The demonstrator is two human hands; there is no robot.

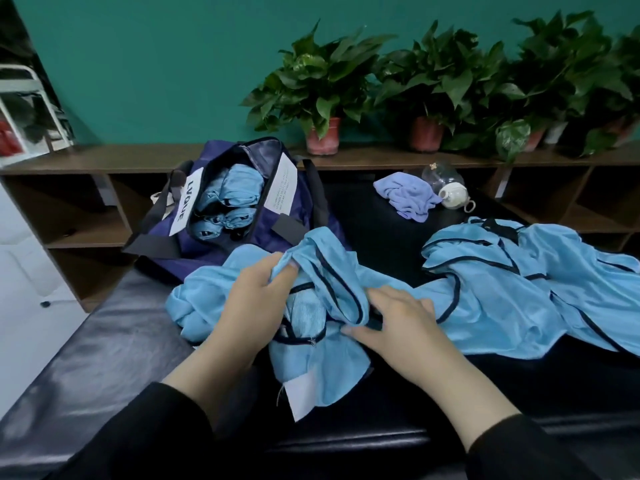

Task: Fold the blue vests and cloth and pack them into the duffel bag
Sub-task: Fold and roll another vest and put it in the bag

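Observation:
A crumpled light blue vest [322, 368] with dark trim lies on the black padded bench in front of me. My left hand [256, 299] grips a fold of its fabric near the top. My right hand [394, 320] rests on the vest with fingers spread, fingertips at the dark trim. More blue vests [519, 282] lie spread out to the right. The navy duffel bag [242, 202] stands open at the back left, with several rolled blue vests inside. A lavender cloth [407, 195] lies bunched behind the vests.
A clear glass teapot [446, 185] with a white lid lies beside the lavender cloth. Potted plants [322, 95] line a wooden shelf along the green wall. The black bench [104, 358] extends left toward a white floor.

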